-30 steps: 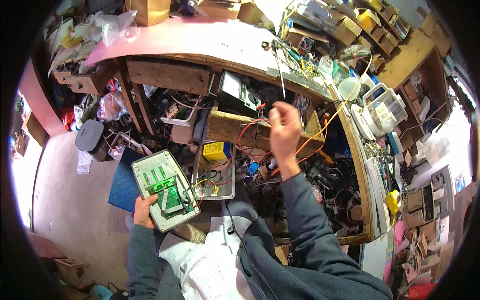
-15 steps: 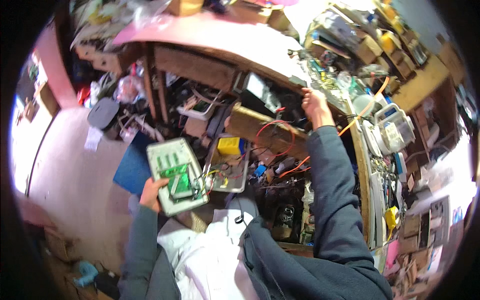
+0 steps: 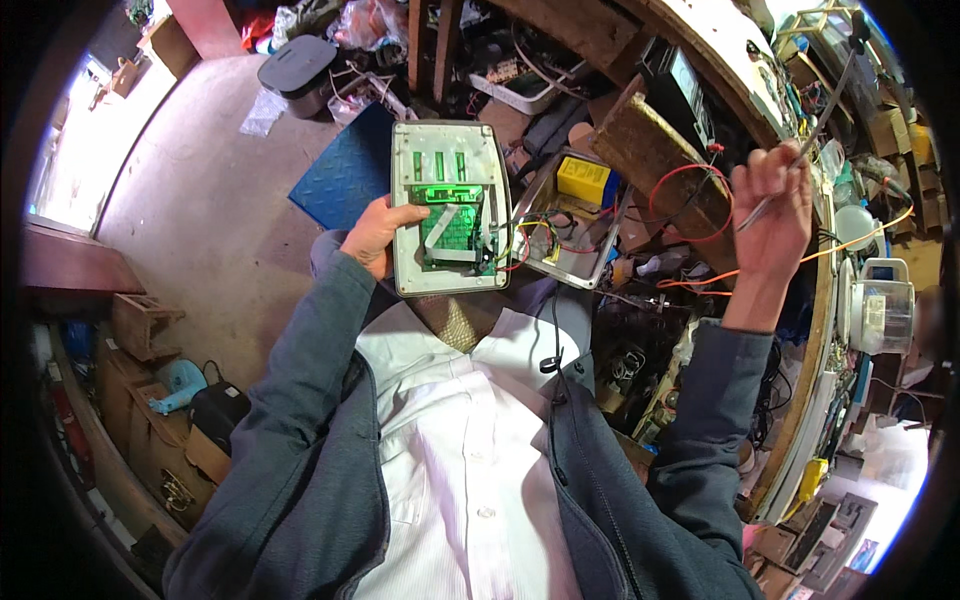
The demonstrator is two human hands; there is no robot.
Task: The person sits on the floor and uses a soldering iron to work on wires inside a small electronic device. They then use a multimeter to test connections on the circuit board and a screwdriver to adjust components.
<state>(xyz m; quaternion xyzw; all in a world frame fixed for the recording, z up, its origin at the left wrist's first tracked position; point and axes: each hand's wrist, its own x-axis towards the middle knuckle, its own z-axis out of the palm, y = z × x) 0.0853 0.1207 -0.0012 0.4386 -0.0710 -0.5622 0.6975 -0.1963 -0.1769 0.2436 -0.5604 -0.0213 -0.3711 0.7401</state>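
My left hand (image 3: 376, 235) grips the left edge of a pale plastic housing (image 3: 403, 180), thumb on top. A green circuit board (image 3: 455, 228) with a white flat ribbon sits in the housing. Thin coloured wires (image 3: 518, 240) run from it to an open metal case (image 3: 597, 262) at its right, where a yellow-and-blue box-shaped part (image 3: 587, 180) lies. My right hand (image 3: 775, 200) is raised at the right, fingers closed round a long thin metal tool (image 3: 826, 112). Its narrow lower end points down-left; its exact kind is unclear.
A cluttered wooden bench (image 3: 800, 400) curves along the right. Red wire (image 3: 655, 190) and orange cable (image 3: 850, 240) hang near my right hand. A clear plastic container (image 3: 882, 315) stands on the bench. Beyond my left hand lie a blue sheet (image 3: 350, 165) and a grey bin (image 3: 298, 68).
My view has turned, shifting the scene. My right hand has come away from the bench edge, and the long metal tool now shows plainly in it. My left hand still holds the housing.
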